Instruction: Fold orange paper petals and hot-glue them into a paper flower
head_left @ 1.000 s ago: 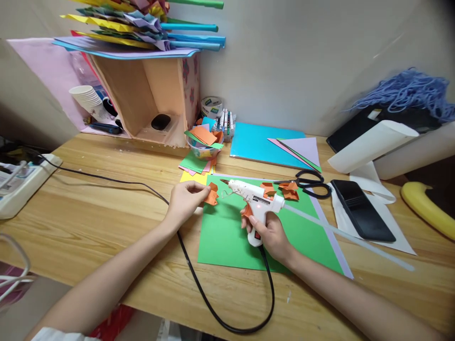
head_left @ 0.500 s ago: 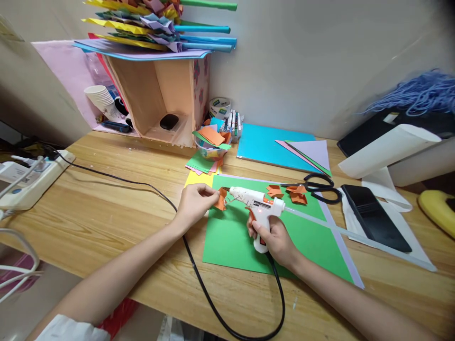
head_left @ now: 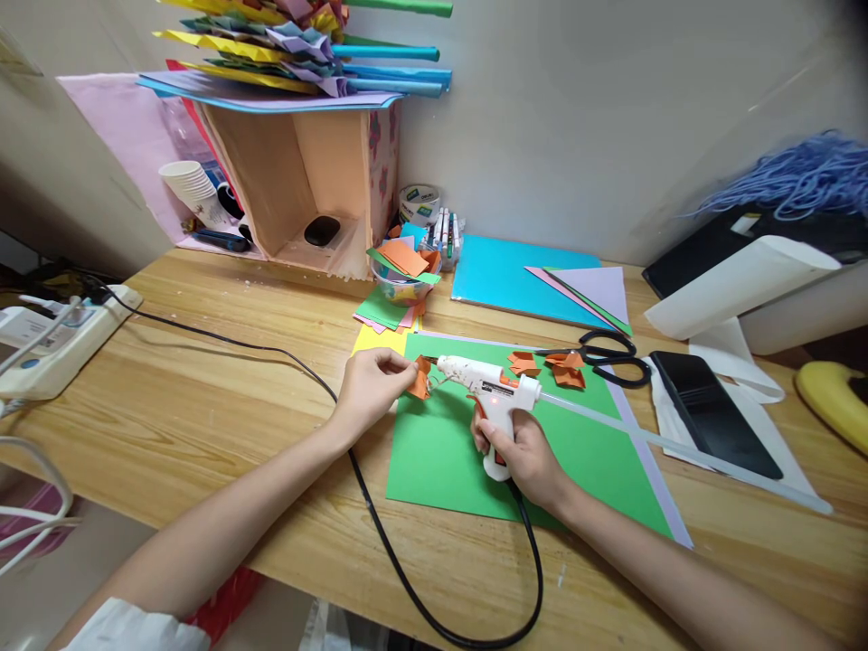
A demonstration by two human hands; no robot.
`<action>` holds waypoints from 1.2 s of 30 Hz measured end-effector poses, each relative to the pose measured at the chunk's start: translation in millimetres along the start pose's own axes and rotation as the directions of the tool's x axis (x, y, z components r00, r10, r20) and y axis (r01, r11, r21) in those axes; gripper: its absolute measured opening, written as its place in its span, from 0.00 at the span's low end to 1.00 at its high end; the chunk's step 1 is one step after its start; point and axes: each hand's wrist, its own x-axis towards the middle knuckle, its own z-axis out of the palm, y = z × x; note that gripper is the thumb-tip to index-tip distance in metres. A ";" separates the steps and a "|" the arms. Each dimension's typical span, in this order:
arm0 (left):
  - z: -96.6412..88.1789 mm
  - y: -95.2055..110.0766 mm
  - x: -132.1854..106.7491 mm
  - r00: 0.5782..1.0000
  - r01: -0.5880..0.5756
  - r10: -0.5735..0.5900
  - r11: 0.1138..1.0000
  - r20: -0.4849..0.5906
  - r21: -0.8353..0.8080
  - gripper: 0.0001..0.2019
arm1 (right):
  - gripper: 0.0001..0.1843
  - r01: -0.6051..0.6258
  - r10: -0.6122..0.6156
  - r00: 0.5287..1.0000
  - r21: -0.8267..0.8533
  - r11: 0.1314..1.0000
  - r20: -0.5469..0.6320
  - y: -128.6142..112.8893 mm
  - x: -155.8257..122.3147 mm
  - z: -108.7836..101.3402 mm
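My left hand pinches a small folded orange paper piece over the left edge of a green sheet. Wrapped round the handle of a white hot glue gun is my right hand, its fingers by the orange trigger. The gun's nozzle points left and is at the orange piece; whether it touches I cannot tell. A long clear glue stick sticks out of its back, and a small light glows on its body. Two more folded orange pieces lie on the green sheet near black scissors.
A black cord loops over the table's front edge. To the right lie a phone, a white paper roll and a banana. Behind stand a bowl of paper scraps, a blue sheet and a cardboard box.
Almost nothing differs. Both hands, the glue gun and the orange paper piece hold nearly the same place, with only a slight shift of the whole view.
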 end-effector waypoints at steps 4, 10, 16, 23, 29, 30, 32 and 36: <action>-0.5 0.8 0.0 1.000 0.001 -0.001 1.000 -0.007 0.008 0.10 | 0.13 0.013 -0.013 1.000 0.002 1.000 -0.006 0.5 0.2 0.3; -0.8 -0.2 0.7 0.999 -0.023 0.024 1.000 -0.032 0.011 0.10 | 0.14 0.004 -0.004 1.000 -0.034 0.999 -0.009 0.8 0.6 0.3; -0.5 0.7 -0.2 0.997 -0.056 0.057 0.998 -0.051 0.023 0.10 | 0.15 0.005 -0.006 1.000 -0.061 0.998 -0.010 0.1 1.0 -0.1; -0.7 0.0 -1.5 0.993 -0.102 0.104 0.994 -0.061 0.036 0.10 | 0.15 -0.010 0.009 1.000 -0.056 0.998 -0.017 1.4 1.4 -0.6; -0.5 4.1 -3.4 0.989 -0.125 0.129 0.990 -0.069 0.062 0.09 | 0.14 -0.005 0.004 1.000 -0.049 0.999 -0.010 1.7 0.3 0.1; -0.3 4.4 -3.7 0.989 -0.125 0.129 0.990 -0.067 0.064 0.09 | 0.14 -0.001 0.000 1.000 -0.048 0.999 -0.010 1.8 0.0 0.1; 0.1 4.5 -4.2 0.990 -0.125 0.129 0.990 -0.059 0.066 0.09 | 0.14 0.006 -0.007 1.000 -0.044 0.999 -0.009 2.0 -0.1 -0.1; 0.6 3.0 -4.3 0.991 -0.127 0.130 0.988 -0.031 0.085 0.09 | 0.13 0.010 -0.011 1.000 -0.041 0.999 -0.003 2.9 0.8 -0.6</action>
